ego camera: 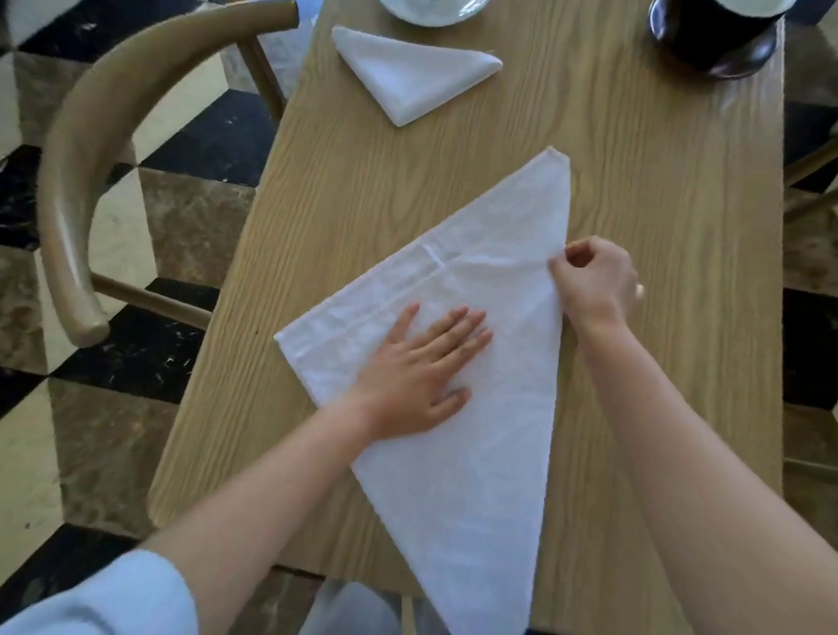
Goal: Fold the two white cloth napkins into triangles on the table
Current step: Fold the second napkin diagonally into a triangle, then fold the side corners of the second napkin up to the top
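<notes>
Your light wooden table (668, 239) | large white cloth triangle (466, 459) centre | small folded white napkin (413, 75) top | white saucer (434, 4), dark saucer (732, 58) top edge

The white saucer (434, 7) and black mug (735, 10) are cropped at top.

Matt, creased white cloth napkin (466, 459) on a matt, grained wooden table (643, 211); glossy marble floor (124, 426).

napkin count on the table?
2. Small folded napkin lies at the far end near the white saucer; large napkin lies under both hands, overhanging the near edge.
</notes>
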A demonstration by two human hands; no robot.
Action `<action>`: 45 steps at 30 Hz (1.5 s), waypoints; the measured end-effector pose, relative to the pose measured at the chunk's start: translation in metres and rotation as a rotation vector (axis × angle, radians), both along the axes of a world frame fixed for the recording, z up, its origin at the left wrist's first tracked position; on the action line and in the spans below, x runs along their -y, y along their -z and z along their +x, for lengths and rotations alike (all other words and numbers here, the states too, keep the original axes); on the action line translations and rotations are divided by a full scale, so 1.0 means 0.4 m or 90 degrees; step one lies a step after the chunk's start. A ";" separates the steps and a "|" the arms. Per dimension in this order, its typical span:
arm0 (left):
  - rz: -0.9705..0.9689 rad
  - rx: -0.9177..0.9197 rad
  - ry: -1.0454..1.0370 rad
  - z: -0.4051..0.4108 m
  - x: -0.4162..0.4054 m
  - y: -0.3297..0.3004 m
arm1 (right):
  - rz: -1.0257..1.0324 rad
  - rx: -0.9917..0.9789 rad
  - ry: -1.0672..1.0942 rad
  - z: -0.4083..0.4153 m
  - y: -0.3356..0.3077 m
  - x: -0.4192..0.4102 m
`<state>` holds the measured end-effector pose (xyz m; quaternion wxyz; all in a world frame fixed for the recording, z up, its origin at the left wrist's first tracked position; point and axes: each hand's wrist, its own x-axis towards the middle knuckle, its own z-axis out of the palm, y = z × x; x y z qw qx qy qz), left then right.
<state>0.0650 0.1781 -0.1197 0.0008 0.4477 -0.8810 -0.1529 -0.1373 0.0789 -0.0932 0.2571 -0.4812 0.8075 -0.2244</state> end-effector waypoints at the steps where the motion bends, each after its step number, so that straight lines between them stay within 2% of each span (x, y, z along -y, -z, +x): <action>1: 0.012 0.007 0.049 0.005 0.039 -0.004 | -0.011 0.004 0.029 -0.031 0.001 -0.023; 4: 0.039 -0.012 0.132 -0.009 0.134 -0.028 | -0.031 0.024 0.140 -0.092 0.001 -0.112; 9: 0.087 -0.186 0.112 -0.098 0.128 -0.061 | -0.067 0.056 0.327 -0.095 0.001 -0.287; 12: -0.013 -0.285 0.057 -0.152 0.050 -0.045 | -0.117 0.094 0.408 -0.066 0.000 -0.406; 13: -0.057 -0.312 0.019 -0.169 0.023 -0.036 | -0.152 0.054 0.411 -0.058 0.001 -0.437; 15: -0.113 -0.309 -0.059 -0.201 -0.023 -0.023 | -0.232 -0.095 0.315 -0.043 0.005 -0.469; 17: -0.114 -0.232 -0.120 -0.229 -0.050 -0.013 | -0.225 -0.200 0.108 -0.019 0.005 -0.452; 20: -0.046 -0.074 -0.168 -0.253 -0.049 -0.002 | -0.096 -0.214 -0.141 0.013 0.023 -0.395; 23: -0.024 -0.008 -0.205 -0.232 -0.020 0.012 | 0.006 -0.218 -0.246 -0.023 0.052 -0.358; 25: -0.033 0.007 -0.231 -0.193 0.001 0.018 | 0.026 -0.241 -0.305 -0.085 0.067 -0.357; 30: -0.032 0.048 -0.297 -0.087 0.044 0.023 | 0.116 -0.274 -0.273 -0.248 0.066 -0.367; 34: -0.026 0.069 -0.392 -0.032 0.071 0.017 | 0.168 -0.289 -0.145 -0.313 0.058 -0.375; 37: -0.012 0.068 -0.408 -0.022 0.076 0.013 | 0.168 -0.264 -0.066 -0.311 0.046 -0.372; 39: -0.007 0.028 -0.420 -0.033 0.088 0.004 | 0.125 -0.283 -0.046 -0.302 0.031 -0.359; 42: -0.068 -0.043 -0.343 -0.083 0.144 -0.029 | 0.035 -0.295 -0.126 -0.304 0.004 -0.310; 45: -0.062 -0.062 -0.139 -0.166 0.215 -0.057 | 0.051 -0.247 -0.233 -0.313 -0.009 -0.250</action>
